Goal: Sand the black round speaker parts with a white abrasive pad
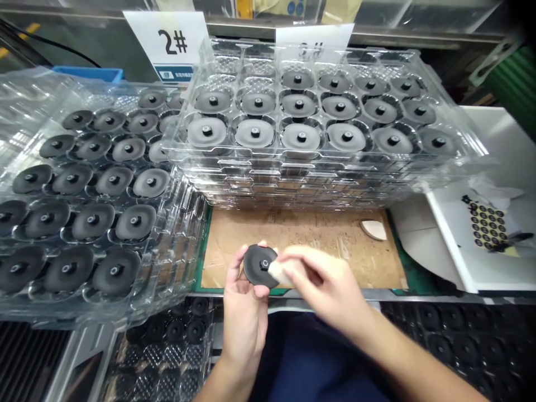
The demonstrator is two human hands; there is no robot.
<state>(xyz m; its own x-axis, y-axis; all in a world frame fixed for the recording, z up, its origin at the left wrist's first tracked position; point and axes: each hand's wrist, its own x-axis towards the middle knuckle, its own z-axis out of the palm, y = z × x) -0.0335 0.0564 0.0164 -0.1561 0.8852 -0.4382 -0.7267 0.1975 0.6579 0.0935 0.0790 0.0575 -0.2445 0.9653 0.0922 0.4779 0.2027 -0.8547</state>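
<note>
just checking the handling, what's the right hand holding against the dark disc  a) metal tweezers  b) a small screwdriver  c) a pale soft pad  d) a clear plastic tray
c, the right hand pinches a pale soft pad against the face of the dark round disc that rests in the left hand.

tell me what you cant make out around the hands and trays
In the head view:
Black disc: its underside is hidden by the left hand.
Pale pad: mostly hidden by the right hand, so its material is unclear.
Card: its text is hidden behind the clear tray stack.
Small black pieces: too small to identify.
</note>
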